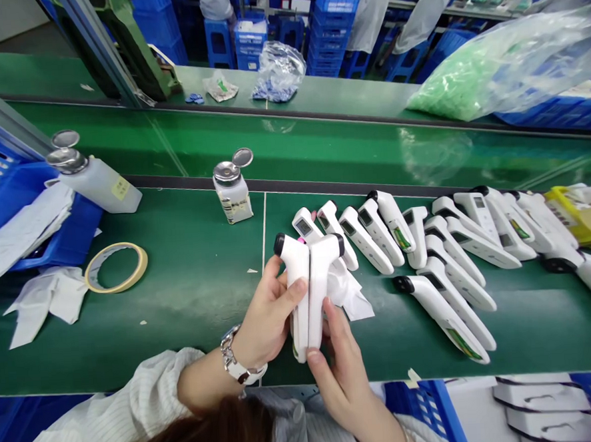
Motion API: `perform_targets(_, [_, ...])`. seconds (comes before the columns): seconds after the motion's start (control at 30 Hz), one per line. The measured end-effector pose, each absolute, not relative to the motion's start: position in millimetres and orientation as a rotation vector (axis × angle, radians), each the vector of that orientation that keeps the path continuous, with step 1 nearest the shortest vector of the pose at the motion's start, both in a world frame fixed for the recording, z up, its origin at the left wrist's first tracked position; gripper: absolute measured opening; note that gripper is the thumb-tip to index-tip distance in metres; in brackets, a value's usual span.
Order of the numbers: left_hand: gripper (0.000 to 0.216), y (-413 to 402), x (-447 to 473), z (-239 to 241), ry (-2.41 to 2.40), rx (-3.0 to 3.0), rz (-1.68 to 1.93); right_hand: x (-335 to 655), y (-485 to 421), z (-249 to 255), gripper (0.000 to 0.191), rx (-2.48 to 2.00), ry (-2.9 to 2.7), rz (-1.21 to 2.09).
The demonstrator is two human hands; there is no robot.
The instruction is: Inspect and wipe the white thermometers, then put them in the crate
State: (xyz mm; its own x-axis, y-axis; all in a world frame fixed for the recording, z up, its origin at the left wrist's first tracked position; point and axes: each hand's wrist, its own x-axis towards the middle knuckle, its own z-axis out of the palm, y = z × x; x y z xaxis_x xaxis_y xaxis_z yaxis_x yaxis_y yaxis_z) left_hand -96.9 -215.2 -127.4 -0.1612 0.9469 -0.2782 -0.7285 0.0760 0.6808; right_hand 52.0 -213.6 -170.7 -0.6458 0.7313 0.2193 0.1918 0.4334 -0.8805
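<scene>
Two white thermometers (322,279) stand side by side, touching, above the bench (195,307). The left hand (261,313) is closed around the left one, thumb across its body; the right hand (342,371) clasps the pair low down, thumb at the base and fingers along the side. Holding well probably means even, light pressure and level black tips. White paper (358,300) lies just behind. The bench's near edge runs close below; other thermometers (371,240) crowd the right, so leftward, toward the tape roll (142,265), offers more room.
</scene>
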Motion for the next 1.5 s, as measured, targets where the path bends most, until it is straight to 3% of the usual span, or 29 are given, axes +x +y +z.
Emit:
perform_targets(0.3, [0.03, -216.5, -98.2, -131.4, 0.802, 0.301, 1.453, 52.5, -207.5, -160.1, 0.06, -0.777, -2.153, 1.154])
perform_targets(0.53, [0.035, -215.6, -96.4, -132.0, 0.827, 0.29, 1.417, 67.4, -153.5, -171.6, 0.033, -1.155, -2.299, 0.661])
perform_targets(0.6, [0.035, -214.8, -96.8, -130.7, 0.836, 0.261, 1.412, 71.4, -145.4, -170.0, 0.017, -1.15, -2.401, 0.663])
perform_targets(0.7, [0.036, -214.4, -97.0, -128.7, 0.856, 0.244, 1.397, 75.2, -150.4, -149.9, 0.008, -1.075, -2.197, 0.724])
perform_targets(0.83, [0.044, -217.1, -94.4, -130.0, 0.875, 0.342, 1.378, 62.8, -165.3, -116.6, 0.022, -0.791, -2.083, 0.733])
perform_targets(0.93, [0.045, -219.8, -91.9, -132.8, 0.942, 0.453, 1.345, 44.3, -155.2, -111.8, 0.024, -0.676, -2.248, 0.486])
perform_targets(1.03, [0.045, -220.6, -91.2, -133.7, 1.032, 0.455, 1.332, 40.0, -125.6, -120.8, 0.012, -0.899, -2.181, 0.147])
perform_targets(1.13, [0.044, -220.5, -92.5, -132.1, 1.039, 0.437, 1.304, 54.7, -104.3, -130.3, 0.02, -1.142, -2.174, 0.096])
perform_targets(1.23, [0.042, -220.7, -93.7, -130.1, 0.993, 0.409, 1.303, 69.7, -117.7, -135.7, 0.028, -1.19, -2.061, 0.387])
perform_targets(1.4, [0.037, -220.9, -91.9, -129.2, 0.957, 0.306, 1.385, 60.3, -180.9, -143.9, 0.035, -0.957, -1.916, 1.607])
perform_targets(1.5, [0.034, -219.7, -91.5, -128.6, 0.973, 0.246, 1.444, 48.2, -196.5, -150.8, 0.031, -0.846, -1.785, 1.993])
